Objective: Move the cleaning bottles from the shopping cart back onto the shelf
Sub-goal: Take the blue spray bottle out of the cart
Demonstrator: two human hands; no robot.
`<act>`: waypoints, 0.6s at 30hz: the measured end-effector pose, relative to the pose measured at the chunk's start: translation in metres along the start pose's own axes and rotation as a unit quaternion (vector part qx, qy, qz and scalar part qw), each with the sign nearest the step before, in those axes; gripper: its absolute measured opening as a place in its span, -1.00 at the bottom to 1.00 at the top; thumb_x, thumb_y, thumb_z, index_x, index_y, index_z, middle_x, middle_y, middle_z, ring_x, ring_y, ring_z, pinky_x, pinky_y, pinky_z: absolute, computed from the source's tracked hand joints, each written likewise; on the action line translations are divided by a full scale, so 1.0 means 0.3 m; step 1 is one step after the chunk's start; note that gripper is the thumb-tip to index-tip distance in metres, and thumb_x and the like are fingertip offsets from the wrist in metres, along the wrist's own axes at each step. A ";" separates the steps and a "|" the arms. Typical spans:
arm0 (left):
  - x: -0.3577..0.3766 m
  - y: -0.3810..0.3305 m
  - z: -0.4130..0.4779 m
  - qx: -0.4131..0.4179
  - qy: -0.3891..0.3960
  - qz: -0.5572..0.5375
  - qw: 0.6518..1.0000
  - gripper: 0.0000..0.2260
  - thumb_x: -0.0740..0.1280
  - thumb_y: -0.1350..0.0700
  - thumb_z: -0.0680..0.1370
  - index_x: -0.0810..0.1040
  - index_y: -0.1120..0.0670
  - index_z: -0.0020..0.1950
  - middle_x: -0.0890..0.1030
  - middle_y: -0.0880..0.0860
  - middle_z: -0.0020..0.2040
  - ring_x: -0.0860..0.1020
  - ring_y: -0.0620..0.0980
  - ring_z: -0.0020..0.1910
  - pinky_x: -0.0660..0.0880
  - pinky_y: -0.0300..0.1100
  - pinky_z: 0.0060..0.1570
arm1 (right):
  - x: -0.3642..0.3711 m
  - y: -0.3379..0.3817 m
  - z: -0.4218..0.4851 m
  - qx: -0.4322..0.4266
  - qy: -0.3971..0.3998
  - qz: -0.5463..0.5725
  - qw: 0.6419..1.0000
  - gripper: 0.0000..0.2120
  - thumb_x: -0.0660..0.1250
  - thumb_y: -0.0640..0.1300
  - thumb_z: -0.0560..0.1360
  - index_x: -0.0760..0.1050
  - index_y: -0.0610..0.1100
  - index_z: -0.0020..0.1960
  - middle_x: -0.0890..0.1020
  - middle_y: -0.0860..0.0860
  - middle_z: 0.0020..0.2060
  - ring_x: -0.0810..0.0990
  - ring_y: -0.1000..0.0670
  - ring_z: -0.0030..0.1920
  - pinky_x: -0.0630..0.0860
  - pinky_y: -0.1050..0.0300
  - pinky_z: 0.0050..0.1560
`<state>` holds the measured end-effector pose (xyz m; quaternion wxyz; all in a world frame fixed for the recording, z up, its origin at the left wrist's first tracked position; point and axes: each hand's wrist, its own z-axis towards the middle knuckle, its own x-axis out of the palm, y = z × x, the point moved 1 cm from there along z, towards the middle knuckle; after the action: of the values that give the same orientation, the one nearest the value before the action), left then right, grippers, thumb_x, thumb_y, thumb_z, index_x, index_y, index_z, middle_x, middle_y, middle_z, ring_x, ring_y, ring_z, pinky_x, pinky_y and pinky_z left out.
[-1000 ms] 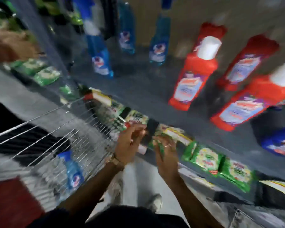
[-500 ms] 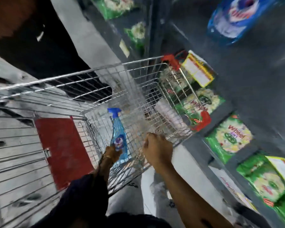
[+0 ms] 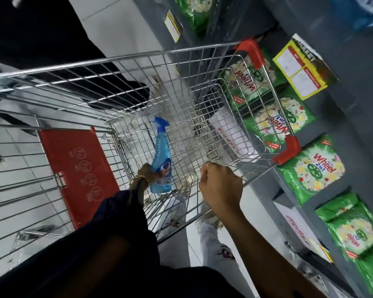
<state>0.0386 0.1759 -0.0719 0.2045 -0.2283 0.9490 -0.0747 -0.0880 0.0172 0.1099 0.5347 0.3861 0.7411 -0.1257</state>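
A blue spray bottle (image 3: 161,155) with a blue trigger head lies in the wire shopping cart (image 3: 138,61), nozzle pointing away from me. My left hand (image 3: 146,174) reaches down inside the cart and wraps around the bottle's lower body. My right hand (image 3: 219,186) is closed on the cart's near rim wire. The grey shelf (image 3: 353,61) runs along the right; a blue bottle (image 3: 357,11) on it shows at the top right corner, blurred.
Green detergent packets (image 3: 312,168) fill the lower shelf tiers on the right. A yellow price tag (image 3: 304,67) hangs from the shelf edge. The cart's red child-seat flap (image 3: 75,168) is at left. Another person in dark clothes (image 3: 41,39) stands beyond the cart.
My view swung down from the shelf to the cart. Both hands left the shelf edge; the left went into the cart and closed on the blue bottle, the right took the rim.
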 end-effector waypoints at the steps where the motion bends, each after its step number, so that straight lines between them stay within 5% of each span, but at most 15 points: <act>1: -0.006 -0.002 -0.013 0.009 0.009 -0.005 1.000 -0.64 0.49 0.11 0.40 0.41 0.21 0.04 0.59 0.14 0.01 0.58 0.14 -0.03 0.59 0.03 -0.14 | -0.003 0.002 -0.001 -0.001 -0.004 0.003 1.000 -0.84 0.24 -0.09 0.49 0.55 -0.02 0.03 0.68 -0.03 -0.07 0.60 -0.09 -0.08 0.30 0.16 -0.23; 5: -0.045 -0.057 -0.139 0.050 0.039 -0.094 0.994 -0.57 0.50 0.05 0.38 0.42 0.19 0.11 0.60 0.21 0.13 0.60 0.21 0.06 0.60 0.21 -0.02 | -0.015 0.005 -0.010 -0.020 -0.041 0.055 0.997 -0.83 0.19 -0.05 0.54 0.52 0.01 0.07 0.68 0.01 -0.02 0.60 -0.07 -0.04 0.32 0.15 -0.20; 8: -0.069 -0.129 -0.314 0.141 0.070 -0.197 0.968 -0.67 0.41 0.13 0.47 0.42 0.19 0.17 0.61 0.22 0.13 0.61 0.20 0.07 0.66 0.03 -0.23 | -0.034 -0.020 -0.013 -0.011 -0.005 0.213 0.977 -0.76 0.18 -0.04 0.57 0.50 -0.04 0.19 0.64 0.00 0.14 0.59 -0.05 0.11 0.43 0.14 -0.06; 13: -0.131 -0.287 -0.670 0.307 0.126 -0.235 0.913 -0.79 0.33 0.26 0.50 0.46 0.11 0.11 0.69 0.03 -0.04 0.68 -0.02 -0.11 0.63 -0.19 -0.29 | -0.213 -0.085 -0.034 0.016 0.080 0.517 0.852 -0.68 0.17 -0.11 0.59 0.39 -0.14 0.32 0.55 -0.01 0.20 0.52 0.06 0.20 0.46 0.24 0.14; 18: -0.117 -0.437 -0.963 0.438 0.180 -0.185 0.861 -0.66 0.40 0.21 0.38 0.48 0.18 0.14 0.71 0.09 -0.05 0.67 0.01 -0.09 0.64 -0.12 -0.18 | -0.443 -0.174 -0.130 -0.003 0.093 0.651 0.754 -0.79 0.21 -0.07 0.54 0.62 -0.07 -0.06 0.73 0.03 -0.16 0.67 0.05 -0.11 0.61 0.17 -0.12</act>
<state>-0.0020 0.0902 0.2329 0.0911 -0.2687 0.7790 -0.5592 -0.1348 -0.0527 0.2318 0.4166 0.7835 0.3576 0.2912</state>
